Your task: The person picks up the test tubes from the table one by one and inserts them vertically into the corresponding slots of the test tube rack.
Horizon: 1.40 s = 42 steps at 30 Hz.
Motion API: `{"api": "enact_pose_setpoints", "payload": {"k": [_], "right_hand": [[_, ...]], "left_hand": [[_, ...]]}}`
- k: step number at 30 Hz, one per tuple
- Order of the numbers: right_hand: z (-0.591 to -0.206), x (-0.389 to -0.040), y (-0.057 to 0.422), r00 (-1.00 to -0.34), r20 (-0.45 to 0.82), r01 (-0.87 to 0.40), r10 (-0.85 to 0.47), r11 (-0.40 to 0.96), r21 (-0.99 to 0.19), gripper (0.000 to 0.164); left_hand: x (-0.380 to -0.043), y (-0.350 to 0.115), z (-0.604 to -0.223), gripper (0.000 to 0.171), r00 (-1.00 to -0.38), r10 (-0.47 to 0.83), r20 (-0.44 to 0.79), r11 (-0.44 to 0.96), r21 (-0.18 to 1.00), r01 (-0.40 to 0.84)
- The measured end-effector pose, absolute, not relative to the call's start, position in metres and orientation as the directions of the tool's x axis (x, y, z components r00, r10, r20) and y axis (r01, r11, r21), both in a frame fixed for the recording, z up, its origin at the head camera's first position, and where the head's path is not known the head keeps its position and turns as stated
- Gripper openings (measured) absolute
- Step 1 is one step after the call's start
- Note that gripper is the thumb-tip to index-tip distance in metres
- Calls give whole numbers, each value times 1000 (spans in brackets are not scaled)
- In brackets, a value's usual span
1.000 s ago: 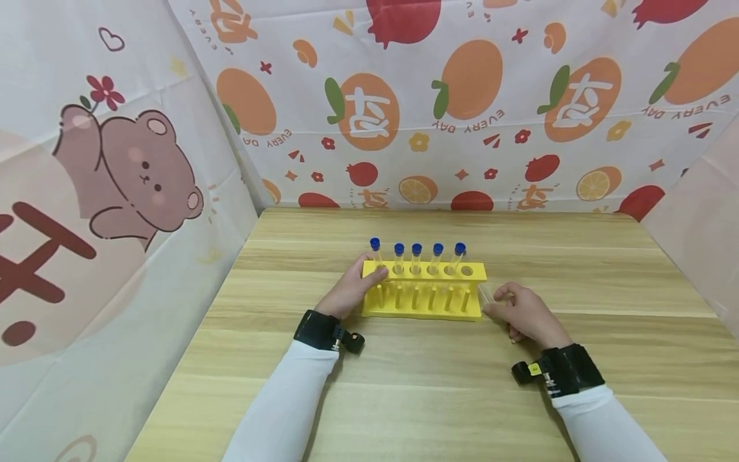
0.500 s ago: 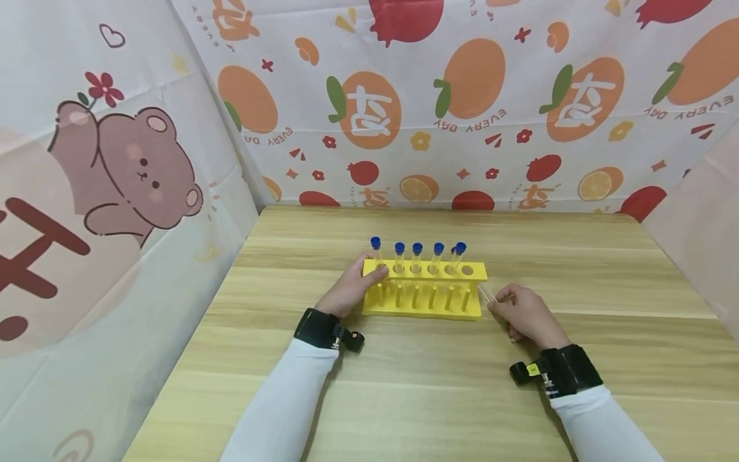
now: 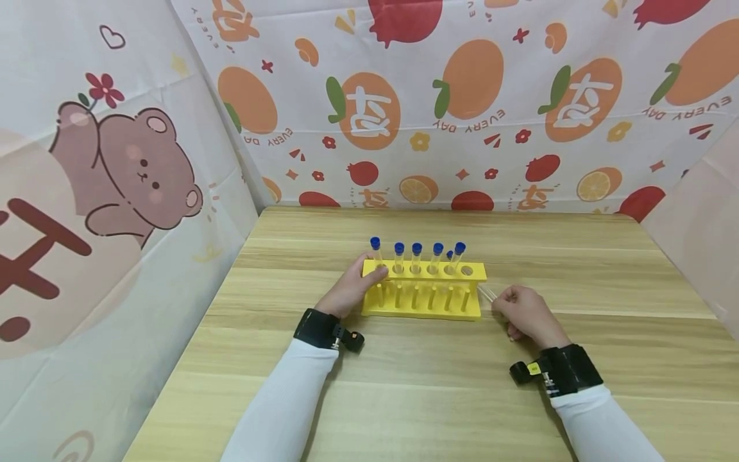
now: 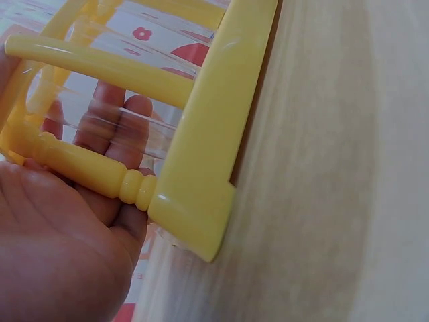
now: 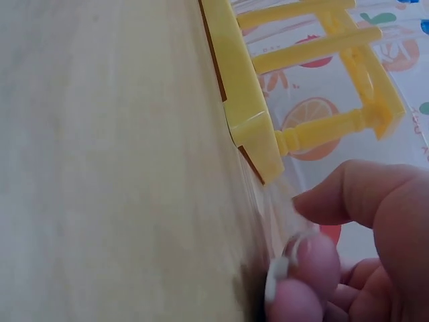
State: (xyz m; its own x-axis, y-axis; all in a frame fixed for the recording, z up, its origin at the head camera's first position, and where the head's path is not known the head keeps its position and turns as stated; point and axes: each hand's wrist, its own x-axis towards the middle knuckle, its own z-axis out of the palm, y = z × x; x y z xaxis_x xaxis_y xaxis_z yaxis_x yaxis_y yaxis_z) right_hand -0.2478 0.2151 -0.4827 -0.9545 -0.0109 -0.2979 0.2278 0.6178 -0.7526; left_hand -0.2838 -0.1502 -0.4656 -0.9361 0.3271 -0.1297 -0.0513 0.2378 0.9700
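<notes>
A yellow test tube rack (image 3: 424,314) stands upright on the table, several blue-capped test tubes (image 3: 416,256) in its holes. The rightmost top hole is vacant. My left hand (image 3: 351,289) grips the rack's left end, thumb on the top bar; in the left wrist view its fingers (image 4: 100,114) curl behind the turned post (image 4: 87,161). Another clear test tube (image 3: 487,293) lies behind the rack's right end, a blue cap (image 3: 450,255) showing behind the standing tubes. My right hand (image 3: 528,312) pinches this tube's near end, partly hidden by the fingers (image 5: 312,265).
The wooden table (image 3: 427,398) carries the rack near its middle. A printed fabric backdrop (image 3: 421,102) hangs along the far edge, and a bear-print cloth (image 3: 138,167) hangs on the left.
My right hand has drawn slightly right, its fingers closing round the tube's end. The loose tube's blue cap has shifted left behind the rack. My left hand stays on the rack.
</notes>
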Motion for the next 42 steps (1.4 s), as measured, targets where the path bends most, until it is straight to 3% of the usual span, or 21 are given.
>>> {"api": "enact_pose_setpoints", "payload": {"k": [8,25,33,39,42], "right_hand": [[-484,-248,218,-957,-291,263,7,453,-852,26],[-496,-248,224,-991,-135,133,8,215,-967,20],[-497,-249,227,-992,-124,122,-2,170,-978,25],[-497,-250,228,-991,-137,134,-12,151,-979,42],[-498,-249,228,-991,-131,127,-14,161,-979,41]], "left_hand": [[-284,-150,-466,52,-938,320,-129,237,970,-53],[-286,-151,-469,50,-935,330,-128,213,975,-58],[-285,-150,-467,51,-934,333,-131,211,976,-61],[-285,-150,-467,48,-936,328,-124,212,976,-55],[-286,-150,-468,49,-938,325,-123,215,975,-54]]}}
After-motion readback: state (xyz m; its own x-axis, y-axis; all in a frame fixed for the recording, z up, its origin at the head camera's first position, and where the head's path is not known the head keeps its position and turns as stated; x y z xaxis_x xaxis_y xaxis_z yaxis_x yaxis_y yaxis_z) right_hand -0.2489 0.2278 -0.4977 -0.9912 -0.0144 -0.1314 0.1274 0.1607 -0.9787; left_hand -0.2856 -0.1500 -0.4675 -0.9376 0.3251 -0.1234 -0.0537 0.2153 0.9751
